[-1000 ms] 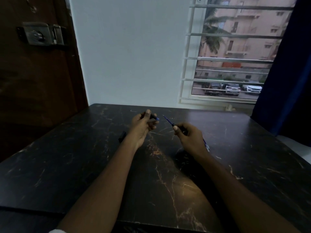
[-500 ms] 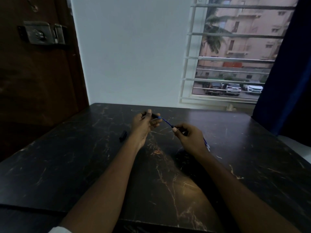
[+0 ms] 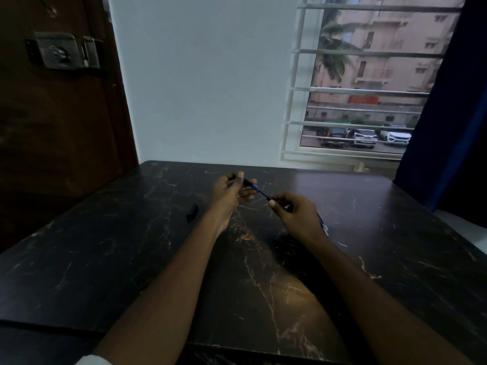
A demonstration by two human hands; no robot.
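Left hand has its fingers curled round the black pen barrel, just above the table; right hand pinches the blue refill btwn thumb & forefinger. I'd keep the refill in line w/ the barrel, feed slow, no bending. Only container here is the barrel: refill looks partly in, can't tell how far. Black cap lies apart, left; blue-white sticks poke out under the right hand

Dark marble table, barred window, blue curtain, wooden door
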